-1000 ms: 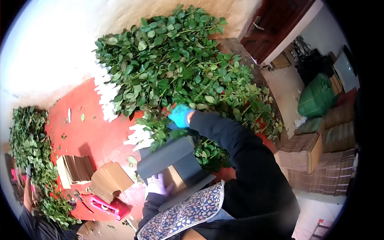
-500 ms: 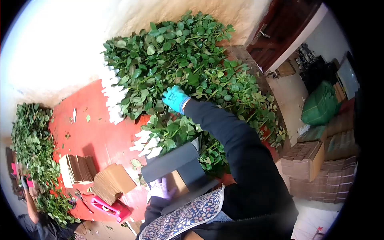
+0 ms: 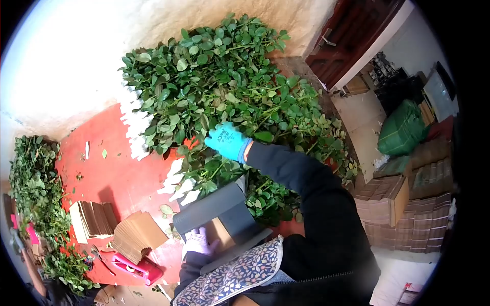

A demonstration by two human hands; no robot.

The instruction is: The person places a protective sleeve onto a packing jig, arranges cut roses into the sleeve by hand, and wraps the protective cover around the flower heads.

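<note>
My left hand (image 3: 200,242), in a lilac glove, lies with its fingers stretched out at the left edge of a brown cardboard piece (image 3: 220,234). That cardboard sits on a dark grey folded stand (image 3: 208,205) in front of me. My right hand (image 3: 227,142), in a teal glove, has curled fingers and hovers over the near edge of a large heap of leafy green stems (image 3: 204,76); what it grips, if anything, is hidden. White-wrapped ends (image 3: 135,122) stick out on the heap's left. A smaller bunch with white-wrapped ends (image 3: 178,186) lies beyond the stand.
On the red table (image 3: 127,171) are brown cardboard stacks (image 3: 94,219), fanned cardboard (image 3: 137,234), a pink stapler-like tool (image 3: 137,268) and pliers-like cutters (image 3: 102,257). More leafy stems (image 3: 35,188) lie far left, near another person's arm (image 3: 33,270). Stacked cardboard (image 3: 403,204) stands right.
My right hand has drawn back slightly toward me from the leafy heap. My left hand stays at the cardboard. The whole view has shifted a little.
</note>
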